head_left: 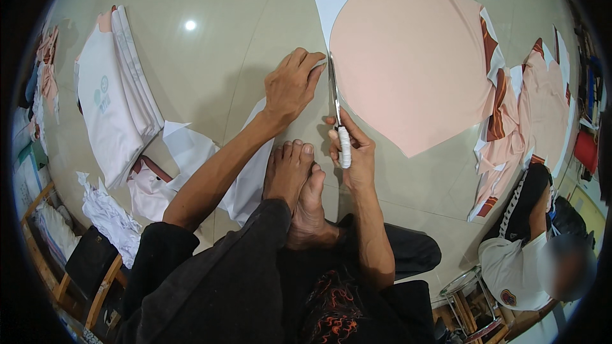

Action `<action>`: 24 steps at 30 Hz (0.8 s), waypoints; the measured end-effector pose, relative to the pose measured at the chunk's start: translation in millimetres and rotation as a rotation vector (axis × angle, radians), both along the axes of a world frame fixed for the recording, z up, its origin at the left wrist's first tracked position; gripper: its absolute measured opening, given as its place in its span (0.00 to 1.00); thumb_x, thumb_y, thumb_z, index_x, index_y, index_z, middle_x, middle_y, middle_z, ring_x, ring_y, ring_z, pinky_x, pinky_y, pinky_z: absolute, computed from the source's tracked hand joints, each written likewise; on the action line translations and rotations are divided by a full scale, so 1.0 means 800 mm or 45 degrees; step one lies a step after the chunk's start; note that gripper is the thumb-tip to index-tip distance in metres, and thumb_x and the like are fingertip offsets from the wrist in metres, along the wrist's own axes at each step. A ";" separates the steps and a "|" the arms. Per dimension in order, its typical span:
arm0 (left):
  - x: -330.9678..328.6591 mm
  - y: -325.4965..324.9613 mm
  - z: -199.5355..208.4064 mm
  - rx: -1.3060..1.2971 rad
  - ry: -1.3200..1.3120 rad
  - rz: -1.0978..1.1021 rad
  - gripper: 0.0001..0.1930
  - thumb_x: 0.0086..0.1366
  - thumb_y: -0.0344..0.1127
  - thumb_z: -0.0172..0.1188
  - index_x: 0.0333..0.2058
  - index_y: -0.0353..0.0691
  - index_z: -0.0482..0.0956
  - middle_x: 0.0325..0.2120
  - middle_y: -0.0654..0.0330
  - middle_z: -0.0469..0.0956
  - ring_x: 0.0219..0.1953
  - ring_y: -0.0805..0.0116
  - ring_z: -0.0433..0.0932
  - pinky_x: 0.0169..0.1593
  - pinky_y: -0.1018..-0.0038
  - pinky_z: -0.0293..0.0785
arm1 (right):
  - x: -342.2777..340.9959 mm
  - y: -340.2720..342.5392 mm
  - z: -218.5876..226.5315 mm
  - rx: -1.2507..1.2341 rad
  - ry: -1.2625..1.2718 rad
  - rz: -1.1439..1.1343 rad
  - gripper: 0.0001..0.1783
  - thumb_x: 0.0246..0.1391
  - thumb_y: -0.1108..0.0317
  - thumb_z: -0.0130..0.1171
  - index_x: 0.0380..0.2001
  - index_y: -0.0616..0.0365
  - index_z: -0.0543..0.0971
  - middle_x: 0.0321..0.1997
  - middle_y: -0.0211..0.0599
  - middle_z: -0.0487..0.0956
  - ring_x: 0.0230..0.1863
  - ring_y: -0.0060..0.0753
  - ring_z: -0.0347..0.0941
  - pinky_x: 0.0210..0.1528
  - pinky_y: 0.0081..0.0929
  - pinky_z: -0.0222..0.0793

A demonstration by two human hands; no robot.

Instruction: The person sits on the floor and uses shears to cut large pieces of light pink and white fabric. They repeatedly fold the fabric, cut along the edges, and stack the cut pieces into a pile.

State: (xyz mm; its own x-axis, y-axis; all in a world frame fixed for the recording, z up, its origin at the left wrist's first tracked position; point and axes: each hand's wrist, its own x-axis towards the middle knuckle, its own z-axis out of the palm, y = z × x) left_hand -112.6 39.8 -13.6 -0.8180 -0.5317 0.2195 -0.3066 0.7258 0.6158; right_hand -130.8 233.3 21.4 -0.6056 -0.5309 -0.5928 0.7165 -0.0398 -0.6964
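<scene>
Floor (210,76): glossy tile, pale beige-grey, runs across most of the frame. Thin dark joint lines (252,30) cross it, one slanting down from top centre, more toward lower right. Single round white glare spot (190,25) upper left, looks like a lamp reflected in the tile; lamp itself is out of frame. Soft shadows on the floor near centre. Lower left: wooden frame (105,288), light brown bars, black panel (94,258) against it; chair or bench, can't tell. Lower right: stool (470,298), round metal rim. Right edge: yellowish surface (594,211), wall or panel unclear. Fisheye bends everything near the rim.
</scene>
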 end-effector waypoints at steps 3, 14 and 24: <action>0.001 0.000 0.000 0.028 -0.016 0.000 0.09 0.68 0.35 0.62 0.46 0.45 0.82 0.35 0.62 0.77 0.37 0.63 0.80 0.36 0.67 0.75 | -0.004 -0.004 0.012 0.206 0.095 0.119 0.31 0.56 0.79 0.68 0.65 0.57 0.75 0.52 0.42 0.83 0.25 0.15 0.71 0.21 0.14 0.67; 0.008 -0.021 0.010 0.235 0.099 -0.029 0.14 0.66 0.35 0.65 0.50 0.44 0.80 0.42 0.59 0.78 0.34 0.60 0.80 0.38 0.65 0.77 | 0.031 0.034 0.046 0.084 -0.201 0.026 0.32 0.57 0.78 0.66 0.65 0.60 0.73 0.51 0.42 0.81 0.24 0.15 0.68 0.20 0.14 0.62; -0.009 -0.032 -0.013 -0.238 0.073 -0.225 0.09 0.62 0.32 0.65 0.42 0.45 0.81 0.33 0.65 0.75 0.31 0.68 0.80 0.26 0.72 0.77 | -0.040 0.086 0.014 1.178 1.636 -0.108 0.33 0.50 0.86 0.57 0.63 0.63 0.74 0.63 0.52 0.74 0.63 0.51 0.71 0.64 0.42 0.68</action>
State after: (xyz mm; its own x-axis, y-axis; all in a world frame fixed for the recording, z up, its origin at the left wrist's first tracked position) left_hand -119.9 14.1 -24.1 -0.8778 -0.3277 0.3493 -0.1334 0.8677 0.4788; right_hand -163.2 302.3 32.5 -0.9449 -0.2321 0.2308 -0.3265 0.7166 -0.6163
